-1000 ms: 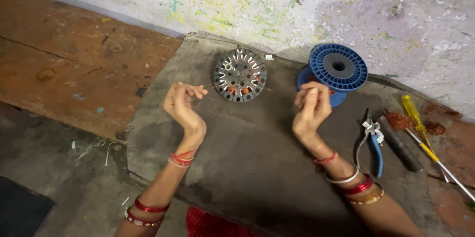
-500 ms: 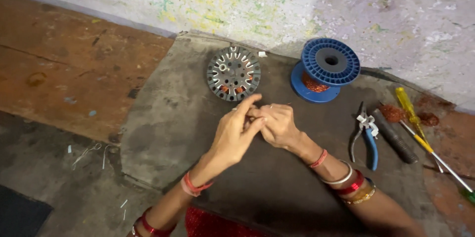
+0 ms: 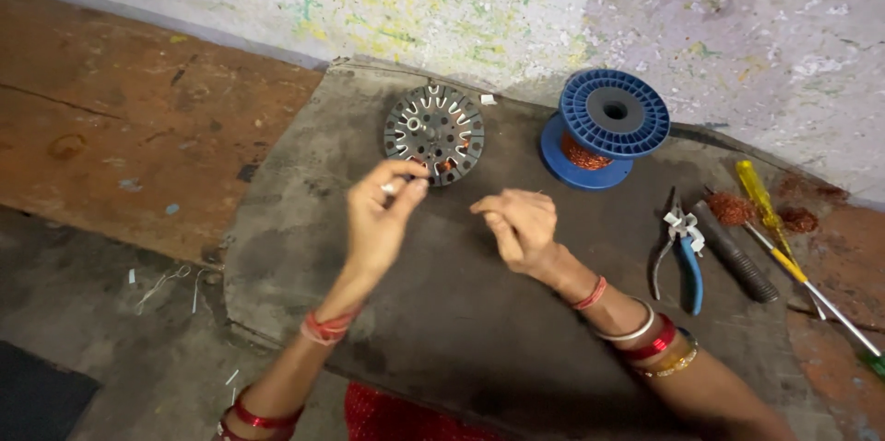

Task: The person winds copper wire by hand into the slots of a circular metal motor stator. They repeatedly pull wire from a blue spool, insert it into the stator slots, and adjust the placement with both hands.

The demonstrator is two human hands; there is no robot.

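A small pale piece, possibly wire, is pinched by the left hand [image 3: 383, 211] beside the stator [image 3: 434, 133]; the right hand [image 3: 521, 227] is loosely curled, empty, over bare mat [image 3: 442, 312]

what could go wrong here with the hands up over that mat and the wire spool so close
1. The left hand pinches something small and pale above the dark mat; if it slips it may be hard to find among the scraps on the floor.
2. The right hand hovers near the blue spool of copper wire; a snag might tip or roll it.
3. The pliers and screwdriver lie near the right forearm and might get knocked.
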